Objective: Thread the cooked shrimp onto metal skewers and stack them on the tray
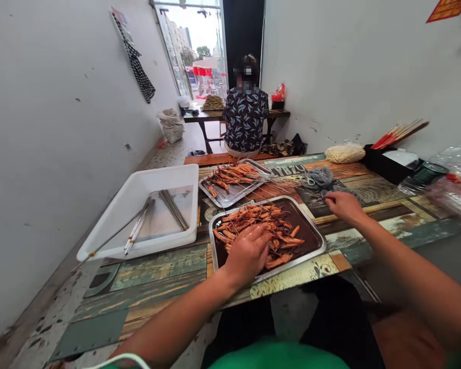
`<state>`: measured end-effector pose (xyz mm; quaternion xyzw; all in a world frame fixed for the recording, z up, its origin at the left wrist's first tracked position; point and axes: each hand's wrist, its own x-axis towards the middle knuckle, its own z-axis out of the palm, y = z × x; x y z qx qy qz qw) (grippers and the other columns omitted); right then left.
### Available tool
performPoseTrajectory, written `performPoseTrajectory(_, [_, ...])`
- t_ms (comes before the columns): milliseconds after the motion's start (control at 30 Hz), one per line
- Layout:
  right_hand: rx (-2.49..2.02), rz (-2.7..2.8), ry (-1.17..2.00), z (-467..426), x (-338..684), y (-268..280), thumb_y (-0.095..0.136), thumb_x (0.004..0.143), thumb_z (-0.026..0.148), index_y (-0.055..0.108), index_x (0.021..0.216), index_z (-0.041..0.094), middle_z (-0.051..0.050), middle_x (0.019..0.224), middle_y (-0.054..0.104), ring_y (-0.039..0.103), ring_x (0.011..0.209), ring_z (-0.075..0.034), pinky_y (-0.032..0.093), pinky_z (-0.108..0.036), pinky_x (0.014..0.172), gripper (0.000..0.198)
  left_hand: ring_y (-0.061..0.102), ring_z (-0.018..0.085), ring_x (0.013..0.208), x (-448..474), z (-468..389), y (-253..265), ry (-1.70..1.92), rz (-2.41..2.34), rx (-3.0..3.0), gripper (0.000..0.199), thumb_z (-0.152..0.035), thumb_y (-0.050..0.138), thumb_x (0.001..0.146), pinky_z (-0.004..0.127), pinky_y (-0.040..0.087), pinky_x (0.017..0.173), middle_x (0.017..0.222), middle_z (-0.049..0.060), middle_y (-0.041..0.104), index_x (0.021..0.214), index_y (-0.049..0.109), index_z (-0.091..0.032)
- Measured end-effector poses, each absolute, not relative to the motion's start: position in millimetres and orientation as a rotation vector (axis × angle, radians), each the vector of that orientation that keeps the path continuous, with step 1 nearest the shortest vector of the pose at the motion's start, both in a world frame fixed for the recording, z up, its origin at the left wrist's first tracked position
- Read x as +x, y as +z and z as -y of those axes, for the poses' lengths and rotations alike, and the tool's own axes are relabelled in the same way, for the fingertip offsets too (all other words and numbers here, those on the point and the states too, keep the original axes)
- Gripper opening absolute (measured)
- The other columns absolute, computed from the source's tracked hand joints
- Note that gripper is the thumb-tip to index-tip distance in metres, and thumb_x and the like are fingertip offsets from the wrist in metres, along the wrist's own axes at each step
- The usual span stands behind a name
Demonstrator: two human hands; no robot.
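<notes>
My left hand (249, 251) bends over the near metal tray (318, 245), its fingers pressed together among slender orange-brown food pieces (280, 241) lying in dark liquid. What those fingers hold is hidden. Farther right, my right hand (343, 205) is closed in a pinch around the end of a thin skewer, beside a grey cloth (319, 177). Behind the near tray, a second metal tray (226, 199) bears more such pieces on skewers, whose thin ends fan out to the right.
On the left, a white plastic bin (138, 179) holds bundled sticks (172, 209). A pale bag (344, 152), a black box (388, 166) and plastic wrapping (455, 192) line the right side. A person (244, 120) sits at a far table (200, 116), back towards me.
</notes>
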<state>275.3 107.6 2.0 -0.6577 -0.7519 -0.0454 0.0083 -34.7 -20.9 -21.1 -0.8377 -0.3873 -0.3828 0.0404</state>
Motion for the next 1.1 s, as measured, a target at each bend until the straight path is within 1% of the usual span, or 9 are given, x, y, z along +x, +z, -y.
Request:
performPoseTrajectory(200, [-2.476, 2.238, -0.124, -74, 319, -16, 0.054, 0.088, 0.032, 0.057, 0.110, 0.015, -0.007, 0.109, 0.060, 0.060, 0.092, -0.018, 0.051, -0.039, 0.078, 0.028, 0.056, 0.021, 0.106, -42, 17, -14, -1.077, 1.366, -2.500, 0.022, -0.017, 0.049, 0.084, 0.042, 0.044, 0.097, 0.114, 0.010, 0.063, 0.100, 0.063, -0.016])
performPoseTrajectory(433, [-2.519, 2.277, -0.065, -69, 305, -12, 0.055, 0.087, 0.031, 0.056, 0.113, 0.014, -0.010, 0.114, 0.058, 0.059, 0.096, -0.020, 0.050, -0.040, 0.081, 0.031, 0.053, 0.022, 0.109, -51, 11, -11, -0.950, 1.482, -2.409, 0.020, -0.019, 0.050, 0.083, 0.041, 0.038, 0.100, 0.120, 0.008, 0.059, 0.098, 0.064, -0.018])
performPoseTrajectory(567, [-2.478, 2.239, 0.028, -73, 298, -3, 0.056, 0.086, 0.033, 0.058, 0.110, 0.013, -0.009, 0.111, 0.060, 0.060, 0.095, -0.019, 0.049, -0.040, 0.081, 0.031, 0.056, 0.020, 0.101, -51, 8, -4, -0.746, 1.569, -2.466, 0.022, -0.019, 0.045, 0.087, 0.037, 0.040, 0.094, 0.108, 0.008, 0.064, 0.096, 0.064, -0.017])
performPoseTrajectory(700, [-2.372, 2.127, 0.133, -70, 299, 6, 0.058, 0.083, 0.035, 0.063, 0.088, 0.013, -0.005, 0.090, 0.065, 0.061, 0.083, -0.017, 0.047, -0.036, 0.076, 0.023, 0.058, 0.023, 0.091, -47, 4, -1, -0.414, 1.707, -2.491, 0.021, -0.027, 0.047, 0.087, 0.039, 0.040, 0.087, 0.088, 0.009, 0.067, 0.091, 0.065, -0.017])
performPoseTrajectory(800, [-2.255, 1.972, 0.198, -56, 304, 7, 0.063, 0.071, 0.031, 0.060, 0.062, 0.016, -0.004, 0.063, 0.063, 0.062, 0.071, -0.021, 0.043, -0.031, 0.064, 0.017, 0.057, 0.025, 0.093, -42, 4, 1, -0.290, 1.762, -2.450, 0.020, -0.031, 0.052, 0.084, 0.041, 0.038, 0.087, 0.088, 0.010, 0.065, 0.088, 0.066, -0.016])
performPoseTrajectory(867, [-2.175, 1.831, 0.242, -41, 306, 3, 0.062, 0.066, 0.029, 0.058, 0.056, 0.018, -0.004, 0.054, 0.059, 0.060, 0.063, -0.022, 0.039, -0.030, 0.056, 0.015, 0.055, 0.026, 0.097, -35, 7, 4, -0.322, 1.770, -2.408, 0.021, -0.032, 0.054, 0.083, 0.041, 0.036, 0.087, 0.091, 0.010, 0.064, 0.088, 0.066, -0.017])
performPoseTrajectory(933, [-2.074, 1.685, 0.313, -21, 304, -5, 0.056, 0.066, 0.032, 0.059, 0.060, 0.018, -0.004, 0.055, 0.059, 0.056, 0.056, -0.019, 0.038, -0.029, 0.052, 0.016, 0.052, 0.026, 0.099, -24, 10, 8, -0.392, 1.709, -2.414, 0.022, -0.034, 0.052, 0.084, 0.041, 0.035, 0.088, 0.095, 0.009, 0.062, 0.089, 0.066, -0.018])
performPoseTrajectory(1000, [-1.934, 1.569, 0.433, 3, 297, -16, 0.047, 0.074, 0.041, 0.062, 0.079, 0.016, -0.003, 0.062, 0.061, 0.052, 0.048, -0.014, 0.038, -0.027, 0.047, 0.030, 0.052, 0.025, 0.099, -10, 12, 12, -0.401, 1.573, -2.507, 0.024, -0.037, 0.050, 0.085, 0.041, 0.034, 0.089, 0.096, 0.008, 0.062, 0.087, 0.066, -0.019])
performPoseTrajectory(1100, [-1.744, 1.436, 0.600, 41, 284, -34, 0.036, 0.082, 0.051, 0.057, 0.107, 0.013, -0.001, 0.067, 0.058, 0.039, 0.036, -0.008, 0.033, -0.025, 0.037, 0.051, 0.053, 0.024, 0.095, 13, 9, 11, -0.242, 1.367, -2.687, 0.023, -0.037, 0.055, 0.081, 0.039, 0.036, 0.088, 0.091, 0.009, 0.062, 0.089, 0.065, -0.018])
